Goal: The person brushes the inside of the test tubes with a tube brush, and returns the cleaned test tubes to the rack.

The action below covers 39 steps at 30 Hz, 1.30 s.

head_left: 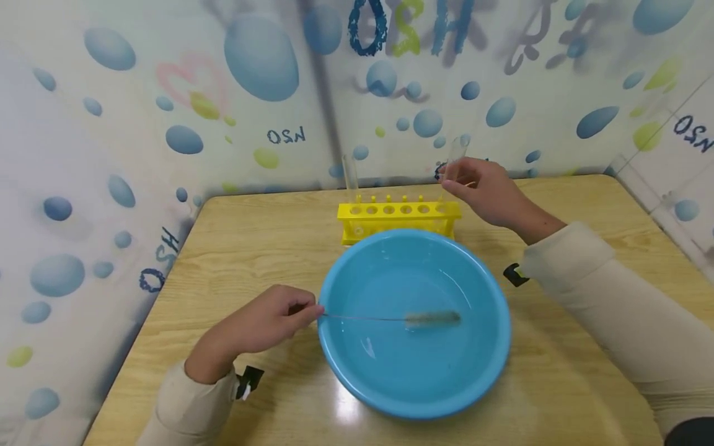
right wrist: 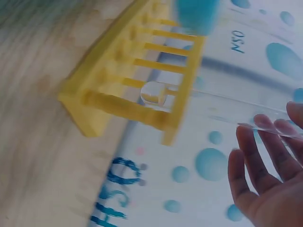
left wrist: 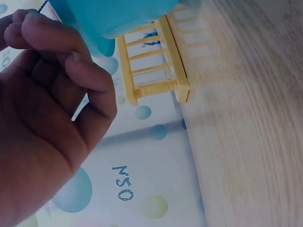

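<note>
My left hand (head_left: 268,321) pinches the thin wire handle of a test tube brush (head_left: 432,319) at the left rim of a blue basin (head_left: 413,272). The brush's bristle end lies out over the inside of the basin. With its fingertips, my right hand (head_left: 486,191) holds a clear test tube (head_left: 457,150) above the right end of a yellow test tube rack (head_left: 398,212). In the right wrist view, the tube's rounded bottom (right wrist: 154,93) shows by the rack's end bars; how far in it sits, I cannot tell. Another clear test tube (head_left: 349,173) stands in the rack's left end.
The basin stands just in front of the rack on a wooden table (head_left: 251,248). Behind the table rises a wall (head_left: 312,124) printed with blue drops and letters. Each sleeve has a small black device at the wrist.
</note>
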Tool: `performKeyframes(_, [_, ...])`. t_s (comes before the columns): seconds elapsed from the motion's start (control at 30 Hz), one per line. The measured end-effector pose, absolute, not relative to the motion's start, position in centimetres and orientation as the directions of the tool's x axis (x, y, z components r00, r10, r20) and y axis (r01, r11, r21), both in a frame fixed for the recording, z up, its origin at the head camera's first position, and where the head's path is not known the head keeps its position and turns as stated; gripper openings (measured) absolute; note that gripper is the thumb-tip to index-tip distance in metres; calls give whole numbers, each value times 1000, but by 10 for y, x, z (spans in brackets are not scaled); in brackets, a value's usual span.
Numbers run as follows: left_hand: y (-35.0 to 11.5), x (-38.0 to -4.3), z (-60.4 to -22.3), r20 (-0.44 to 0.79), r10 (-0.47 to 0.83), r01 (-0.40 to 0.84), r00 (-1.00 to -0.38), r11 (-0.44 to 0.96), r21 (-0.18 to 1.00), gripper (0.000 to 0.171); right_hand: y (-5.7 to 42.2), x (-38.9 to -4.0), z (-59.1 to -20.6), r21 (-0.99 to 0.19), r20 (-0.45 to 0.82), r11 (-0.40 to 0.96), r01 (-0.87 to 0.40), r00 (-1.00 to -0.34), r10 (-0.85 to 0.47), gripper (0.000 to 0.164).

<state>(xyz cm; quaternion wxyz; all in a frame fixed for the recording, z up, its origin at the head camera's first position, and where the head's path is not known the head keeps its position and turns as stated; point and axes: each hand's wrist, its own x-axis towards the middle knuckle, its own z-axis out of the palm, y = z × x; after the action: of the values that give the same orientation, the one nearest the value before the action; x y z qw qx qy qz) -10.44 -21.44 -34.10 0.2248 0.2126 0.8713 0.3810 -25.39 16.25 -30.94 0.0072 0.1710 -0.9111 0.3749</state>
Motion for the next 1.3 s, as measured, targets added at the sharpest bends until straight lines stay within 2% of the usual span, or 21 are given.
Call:
performKeyframes(0.23, [-214,-111,-342,-171,563,246,-809,587,771,42,168,-224,-281,-636,299,647,-421,-907,-295,23])
performKeyframes(0.57, [-217,-113,-349,-132,507,261,-852,629,733,34,184,-180,-279,-636,336,656,-406,-911,-239,17])
performKeyframes(0.63, [-218,-114,-351,-138,524,265,-841,620,739,32,190,-172,-283,-654,338,647,-392,-917,-213,19])
performKeyframes(0.77, [-220,-118,-354,-169,560,251,-811,594,764,31,197,-156,-299,-648,362,649,-398,-911,-197,39])
performKeyframes(0.97, [-225,-123,-359,-144,602,249,-785,521,816,38,194,-139,-342,-519,420,677,-521,-846,-329,54])
performKeyframes(1.17, [-229,-126,-360,-16,583,298,-813,438,848,45,183,-135,-363,-462,396,718,-520,-846,-358,50])
performKeyframes(1.3, [-235,-125,-358,56,544,326,-837,415,850,46,178,-136,-370,-383,415,756,-532,-830,-374,49])
